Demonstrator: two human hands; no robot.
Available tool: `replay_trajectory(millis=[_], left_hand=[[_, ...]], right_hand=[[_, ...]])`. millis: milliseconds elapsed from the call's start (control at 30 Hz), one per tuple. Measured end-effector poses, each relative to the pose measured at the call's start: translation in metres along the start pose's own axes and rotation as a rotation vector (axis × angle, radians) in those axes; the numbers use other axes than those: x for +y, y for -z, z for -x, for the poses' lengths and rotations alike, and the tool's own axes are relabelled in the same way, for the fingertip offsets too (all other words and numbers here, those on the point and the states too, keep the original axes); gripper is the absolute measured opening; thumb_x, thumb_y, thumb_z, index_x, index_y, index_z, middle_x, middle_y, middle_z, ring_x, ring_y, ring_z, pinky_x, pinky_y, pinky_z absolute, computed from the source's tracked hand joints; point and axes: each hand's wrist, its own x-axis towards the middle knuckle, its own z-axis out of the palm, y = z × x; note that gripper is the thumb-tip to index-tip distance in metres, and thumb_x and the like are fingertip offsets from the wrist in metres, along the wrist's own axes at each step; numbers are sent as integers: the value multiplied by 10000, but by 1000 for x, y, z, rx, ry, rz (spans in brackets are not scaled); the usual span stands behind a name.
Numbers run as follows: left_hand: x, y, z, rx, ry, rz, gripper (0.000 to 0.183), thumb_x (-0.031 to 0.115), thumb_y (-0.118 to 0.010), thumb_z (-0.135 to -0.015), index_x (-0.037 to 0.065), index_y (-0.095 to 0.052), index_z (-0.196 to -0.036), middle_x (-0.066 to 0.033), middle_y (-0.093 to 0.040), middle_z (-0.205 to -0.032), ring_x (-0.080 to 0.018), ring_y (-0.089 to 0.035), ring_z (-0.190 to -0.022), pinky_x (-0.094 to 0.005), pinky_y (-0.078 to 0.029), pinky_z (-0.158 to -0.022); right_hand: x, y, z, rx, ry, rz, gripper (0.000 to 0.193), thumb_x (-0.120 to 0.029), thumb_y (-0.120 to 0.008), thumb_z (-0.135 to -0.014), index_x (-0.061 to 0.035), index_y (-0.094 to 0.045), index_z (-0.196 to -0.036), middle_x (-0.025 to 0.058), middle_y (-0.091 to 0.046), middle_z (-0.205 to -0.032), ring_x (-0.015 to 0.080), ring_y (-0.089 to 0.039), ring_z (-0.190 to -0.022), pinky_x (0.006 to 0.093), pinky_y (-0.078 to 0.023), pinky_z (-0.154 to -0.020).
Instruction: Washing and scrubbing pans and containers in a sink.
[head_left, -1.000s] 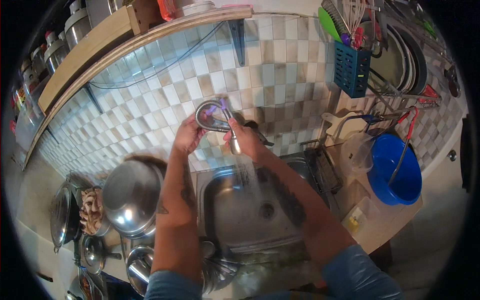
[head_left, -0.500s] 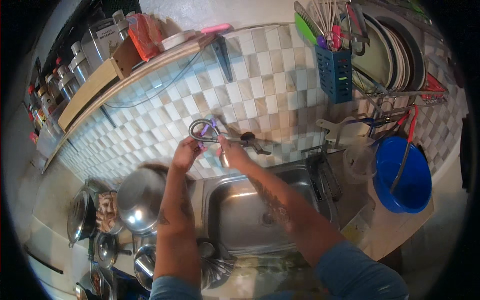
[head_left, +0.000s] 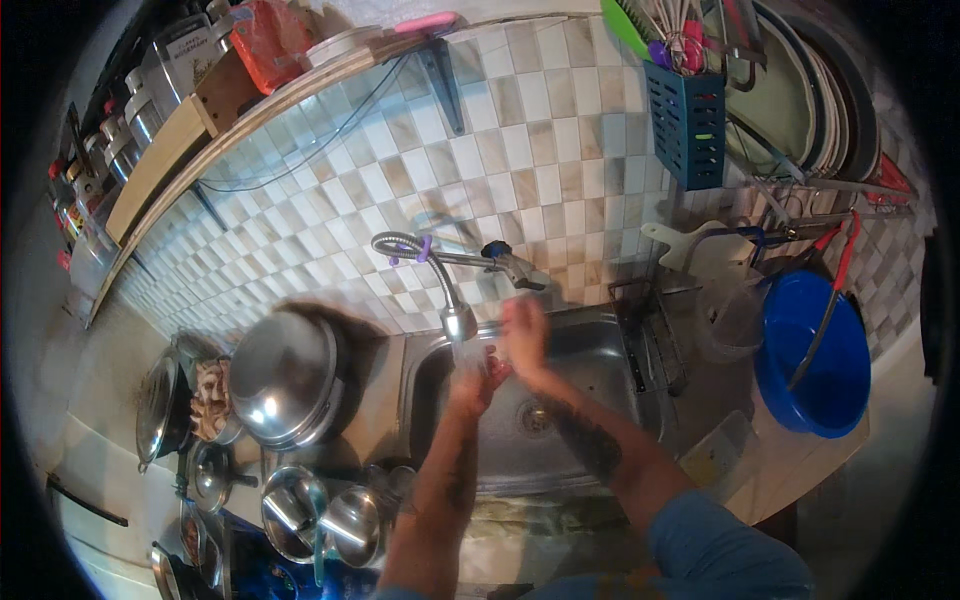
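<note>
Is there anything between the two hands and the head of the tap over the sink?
Nothing visible. Both the left hand and the right hand are directly under the tap head, above the steel sink. Only running water appears to fall between them.

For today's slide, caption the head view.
Both bare hands, left hand and right hand, meet under the flexible steel faucet above the steel sink.
</note>
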Motion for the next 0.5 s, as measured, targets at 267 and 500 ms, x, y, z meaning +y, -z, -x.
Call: replay_trajectory(millis=[267,500], left_hand=[[11,23,44,249,-142,-281,257,281,-557,-904,64,-591,-1038,-67,-614,-984,-218,-604,-873,-355,-506,-707],[119,-97,150,-136,-10,-471,321,224,-404,-971,-26,-582,-1061,-120,-647,-998,-203,-634,-876,-311,-509,-806]], right_hand=[[-12,11,12,-552,-431,-199,188,-138,-488,-927,-47,-568,-1071,90,-637,-970,187,-605,-900,304,-473,-790],[-95,22,59,-727,-517,-517,263,-239,-471,-954,-47,-554,-1115,86,-628,-994,207,-613,-956,344,-480,-860]])
